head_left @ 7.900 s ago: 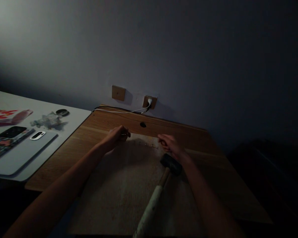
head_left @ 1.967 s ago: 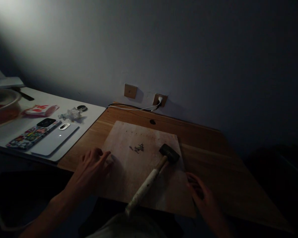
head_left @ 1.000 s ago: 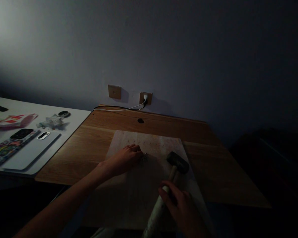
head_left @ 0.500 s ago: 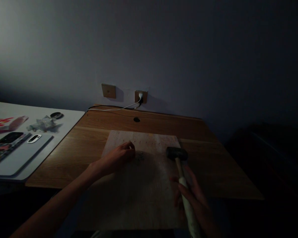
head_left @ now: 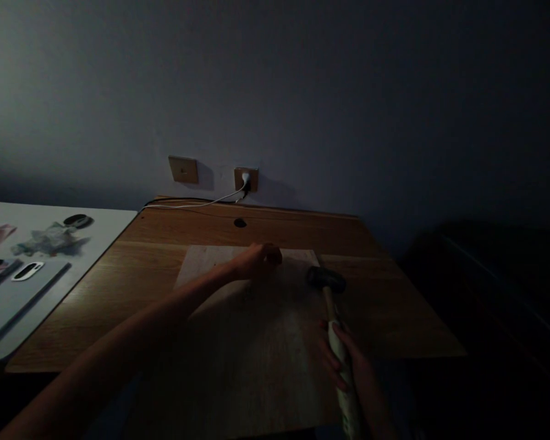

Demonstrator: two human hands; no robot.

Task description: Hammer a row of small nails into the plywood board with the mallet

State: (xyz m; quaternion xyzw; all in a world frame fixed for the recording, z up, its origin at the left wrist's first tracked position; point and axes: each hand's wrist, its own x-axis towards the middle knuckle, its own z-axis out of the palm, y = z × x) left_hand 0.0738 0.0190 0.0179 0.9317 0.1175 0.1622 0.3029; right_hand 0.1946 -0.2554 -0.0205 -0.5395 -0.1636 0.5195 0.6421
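Observation:
My right hand (head_left: 355, 366) is wrapped round the pale grip of a mallet (head_left: 326, 279), whose dark head hangs over the right edge of a light wooden board (head_left: 252, 354). My left hand (head_left: 259, 260) is closed, fingertips bent down over the far part of the board. Whatever it pinches, if anything, is too small and dark to make out. Below the left wrist, some tiny loose pieces (head_left: 246, 293) lie on the board, dim and hard to identify. A few dark specks run along the board's far side, partly covered by my left hand and forearm.
The board lies on a brown wooden desk (head_left: 132, 269) against a wall. A white table (head_left: 105, 223) adjoins at left, with a laptop-like grey slab (head_left: 27, 299), crumpled plastic (head_left: 52, 238) and a round dark object (head_left: 77, 220). Cables (head_left: 201, 204) run to a wall socket (head_left: 252, 178).
My left hand has moved right and slightly away from me across the board, leaving the loose pieces. The mallet stays in my right hand, almost in place. The view has shifted a little to the right.

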